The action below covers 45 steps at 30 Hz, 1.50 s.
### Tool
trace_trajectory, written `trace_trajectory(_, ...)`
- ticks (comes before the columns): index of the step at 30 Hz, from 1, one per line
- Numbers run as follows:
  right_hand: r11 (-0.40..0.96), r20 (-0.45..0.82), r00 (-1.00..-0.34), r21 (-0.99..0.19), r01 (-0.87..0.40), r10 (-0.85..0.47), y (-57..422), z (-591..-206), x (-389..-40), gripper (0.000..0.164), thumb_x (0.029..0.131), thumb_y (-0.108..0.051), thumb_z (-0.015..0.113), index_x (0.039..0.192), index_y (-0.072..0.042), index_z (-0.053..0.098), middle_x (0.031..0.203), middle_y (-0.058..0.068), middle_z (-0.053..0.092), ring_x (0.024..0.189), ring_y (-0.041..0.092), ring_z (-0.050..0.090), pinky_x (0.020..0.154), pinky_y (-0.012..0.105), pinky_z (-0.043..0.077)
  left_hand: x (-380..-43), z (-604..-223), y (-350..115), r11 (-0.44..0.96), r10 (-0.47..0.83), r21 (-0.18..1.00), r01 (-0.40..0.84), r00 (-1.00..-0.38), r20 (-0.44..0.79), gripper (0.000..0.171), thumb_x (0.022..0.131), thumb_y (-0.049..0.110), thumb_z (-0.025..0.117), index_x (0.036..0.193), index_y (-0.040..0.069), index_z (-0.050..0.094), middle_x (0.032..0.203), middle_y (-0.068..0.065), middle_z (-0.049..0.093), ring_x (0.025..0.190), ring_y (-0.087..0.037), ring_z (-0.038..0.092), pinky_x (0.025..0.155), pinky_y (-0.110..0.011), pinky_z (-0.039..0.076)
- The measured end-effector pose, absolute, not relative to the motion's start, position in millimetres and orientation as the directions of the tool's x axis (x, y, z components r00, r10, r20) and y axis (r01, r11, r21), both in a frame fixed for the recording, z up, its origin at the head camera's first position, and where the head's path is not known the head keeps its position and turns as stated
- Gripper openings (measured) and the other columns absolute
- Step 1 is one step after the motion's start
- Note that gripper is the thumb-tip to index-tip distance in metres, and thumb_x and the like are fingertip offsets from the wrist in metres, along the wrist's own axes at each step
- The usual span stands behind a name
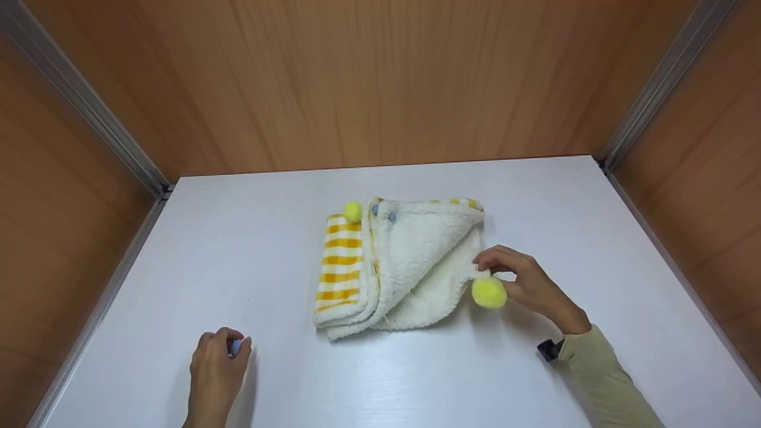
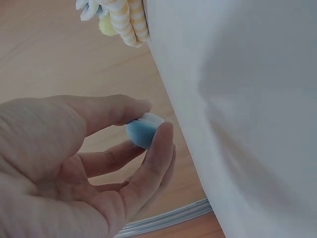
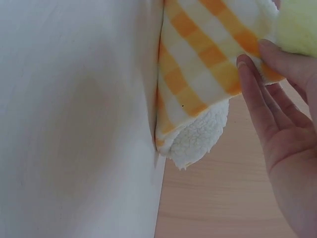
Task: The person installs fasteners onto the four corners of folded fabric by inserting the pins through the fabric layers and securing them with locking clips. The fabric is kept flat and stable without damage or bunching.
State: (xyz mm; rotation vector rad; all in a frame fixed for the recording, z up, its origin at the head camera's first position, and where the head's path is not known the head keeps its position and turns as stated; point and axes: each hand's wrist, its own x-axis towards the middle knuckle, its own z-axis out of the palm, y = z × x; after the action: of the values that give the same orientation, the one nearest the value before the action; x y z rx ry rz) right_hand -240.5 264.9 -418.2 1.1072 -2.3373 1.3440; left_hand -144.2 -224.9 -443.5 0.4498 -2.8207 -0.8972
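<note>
A folded cloth point(image 1: 416, 249), white fleece on one side and yellow-and-white checks on the other, lies on the white table. My right hand point(image 1: 517, 279) pinches its right corner beside a yellow pom-pom point(image 1: 489, 292), lifting that edge. The right wrist view shows the checked underside point(image 3: 203, 54) rising from the table between thumb and fingers. My left hand point(image 1: 217, 362), apart from the cloth at the lower left, pinches a small rounded piece point(image 2: 142, 131), blue with a white flat side, between thumb and fingertips.
Another yellow pom-pom point(image 1: 352, 211) sits at the cloth's upper left, near two small blue pieces point(image 1: 392, 217) on the fleece. Wood-grain panels point(image 1: 380, 89) with metal corner rails point(image 1: 95, 107) enclose the table point(image 1: 267, 238) at the back and both sides.
</note>
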Motion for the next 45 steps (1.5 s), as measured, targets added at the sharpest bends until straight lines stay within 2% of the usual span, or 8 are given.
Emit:
trace_trajectory(6,0.288,0.538,-0.679,-0.635,-0.716,-0.500,267,-423,-244,0.029,0.080,0.022,0.074,0.101,0.003,0.064,0.106,0.022,0.066,0.100,0.023,0.066,0.085,0.022,0.056,-152,-440,-213,0.789,-0.282,0.599,-0.136,-0.946,0.157,0.015,0.089,-0.001,0.073,0.096,-0.014,0.067,0.094,-0.027,0.059,0.082,-0.038,0.067,0.069,-0.042,0.061)
trace_trajectory(10,0.294,0.540,-0.677,-0.629,-0.719,-0.500,273,-438,-253,0.032,0.079,0.021,0.075,0.101,0.001,0.065,0.107,0.021,0.066,0.100,0.020,0.066,0.085,0.021,0.056,-159,-437,-205,0.791,-0.235,0.610,-0.048,-0.944,0.231,0.014,0.087,-0.004,0.074,0.094,-0.014,0.067,0.094,-0.027,0.059,0.078,-0.037,0.068,0.064,-0.037,0.061)
trace_trajectory(16,0.294,0.543,-0.677,-0.628,-0.720,-0.497,279,-449,-259,0.033,0.080,0.019,0.077,0.101,-0.003,0.066,0.107,0.017,0.068,0.099,0.018,0.066,0.082,0.021,0.055,-172,-432,-190,0.788,-0.173,0.608,0.098,-0.912,0.371,0.013,0.083,-0.008,0.078,0.090,-0.013,0.067,0.091,-0.027,0.059,0.075,-0.037,0.068,0.063,-0.041,0.061)
trace_trajectory(26,0.297,0.553,-0.670,-0.617,-0.728,-0.495,281,-452,-261,0.034,0.078,0.018,0.078,0.101,-0.003,0.066,0.106,0.017,0.068,0.099,0.018,0.067,0.081,0.020,0.056,-192,-419,-155,0.748,-0.132,0.637,0.186,-0.899,0.417,0.013,0.084,-0.007,0.078,0.093,-0.009,0.068,0.092,-0.020,0.057,0.080,-0.031,0.066,0.070,-0.041,0.060)
trace_trajectory(38,0.312,0.528,-0.689,-0.632,-0.710,-0.497,280,-448,-259,0.032,0.081,0.018,0.077,0.102,-0.004,0.067,0.109,0.014,0.068,0.101,0.017,0.067,0.084,0.021,0.056,-215,-404,-119,0.714,-0.039,0.625,0.316,-0.873,0.485,0.013,0.085,-0.006,0.079,0.093,-0.009,0.069,0.091,-0.017,0.057,0.078,-0.028,0.064,0.068,-0.037,0.059)
trace_trajectory(45,0.293,0.566,-0.656,-0.603,-0.742,-0.499,273,-438,-253,0.032,0.078,0.023,0.075,0.099,0.002,0.064,0.105,0.021,0.067,0.097,0.018,0.067,0.083,0.020,0.056,-225,-400,-100,0.704,0.004,0.609,0.364,-0.861,0.509,0.013,0.086,-0.005,0.079,0.094,-0.006,0.069,0.093,-0.017,0.058,0.080,-0.028,0.065,0.070,-0.037,0.060)
